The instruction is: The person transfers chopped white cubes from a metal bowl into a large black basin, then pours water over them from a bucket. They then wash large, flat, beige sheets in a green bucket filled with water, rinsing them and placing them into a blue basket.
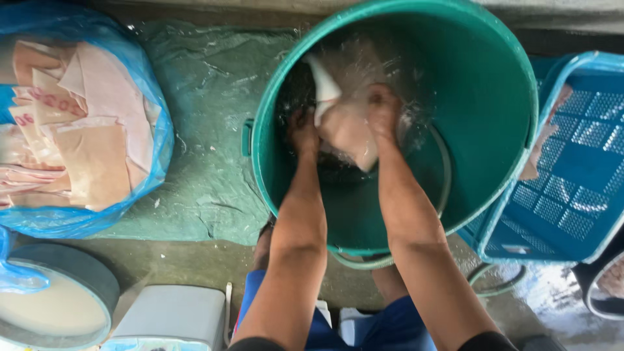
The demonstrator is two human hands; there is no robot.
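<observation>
Wet concrete floor (182,263) holds a green tub (481,97) of splashing water. Inside it, the left hand (303,132) and right hand (382,107) each grip a pale pink, limp sheet (348,130), fingers curled around it.

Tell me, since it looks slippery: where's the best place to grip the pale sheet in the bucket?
Probably by its upper edge, from above. The sheet hangs limp in the green bucket, so pinching the top at two spots, as the left hand and right hand do, keeps it spread.
</observation>
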